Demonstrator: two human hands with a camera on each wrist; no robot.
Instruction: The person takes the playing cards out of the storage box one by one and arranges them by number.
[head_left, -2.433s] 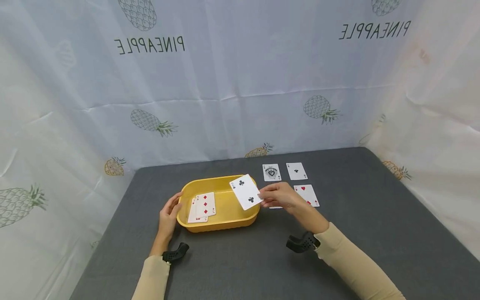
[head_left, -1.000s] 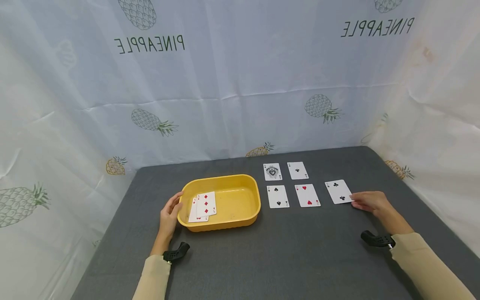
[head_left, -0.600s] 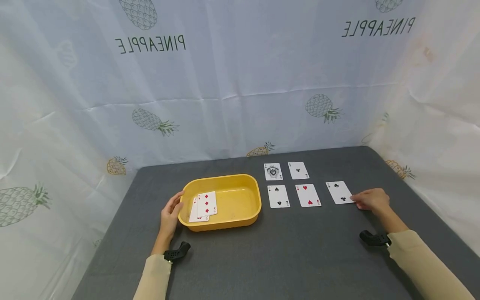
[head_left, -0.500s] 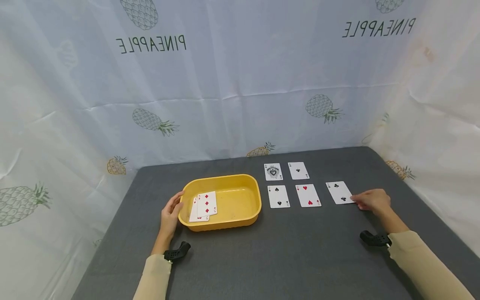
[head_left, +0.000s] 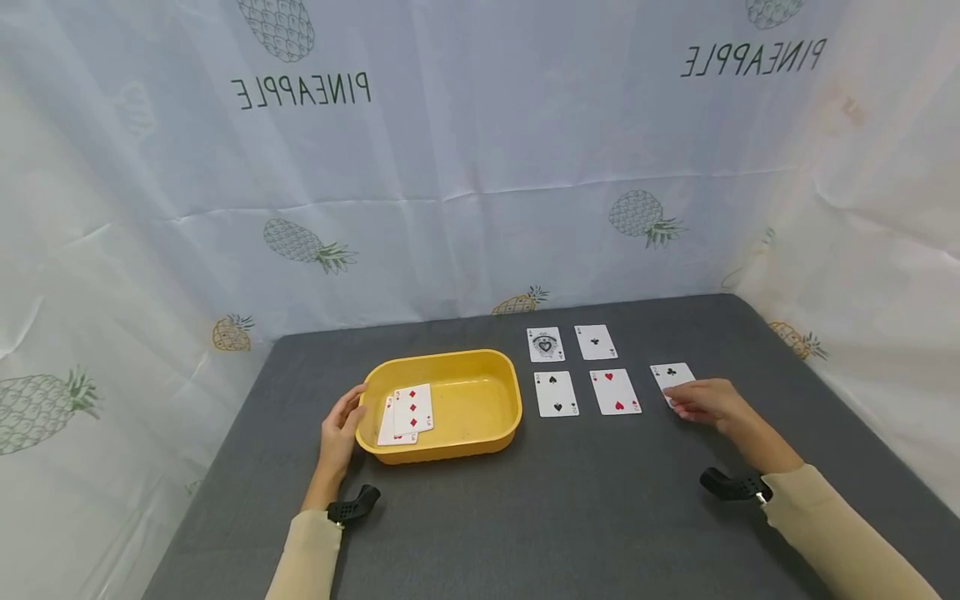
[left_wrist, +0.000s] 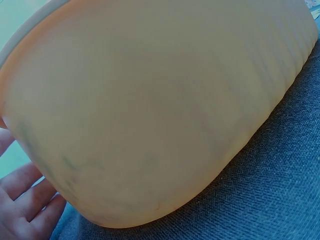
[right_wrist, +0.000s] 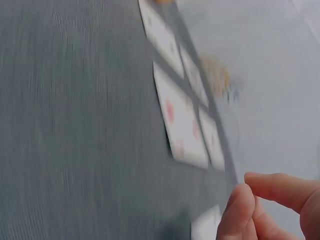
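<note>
A yellow tray (head_left: 480, 358) holds a three of diamonds (head_left: 413, 408) on top of another red card. My left hand (head_left: 337, 429) rests with straight fingers (left_wrist: 22, 197) against the tray's (left_wrist: 150, 110) left end. To the tray's right lie the ace of spades (head_left: 544, 344), ace of clubs (head_left: 595, 342), two of spades (head_left: 556, 393), two of hearts (head_left: 614, 391) and two of clubs (head_left: 670, 374). My right hand (head_left: 701, 402) lies over the near part of the two of clubs, fingers loosely bent. The right wrist view is blurred, showing fingertips (right_wrist: 250, 210) and a red card (right_wrist: 182, 127).
The grey table (head_left: 570, 517) is walled at the back and both sides by a white pineapple-print sheet (head_left: 480, 183). A black camera mount sits on each wrist (head_left: 352, 504) (head_left: 729, 485).
My right hand carried the two of clubs from over the tray to the right of the two of hearts and laid it flat. It has since slid left over the card. The left hand stayed put.
</note>
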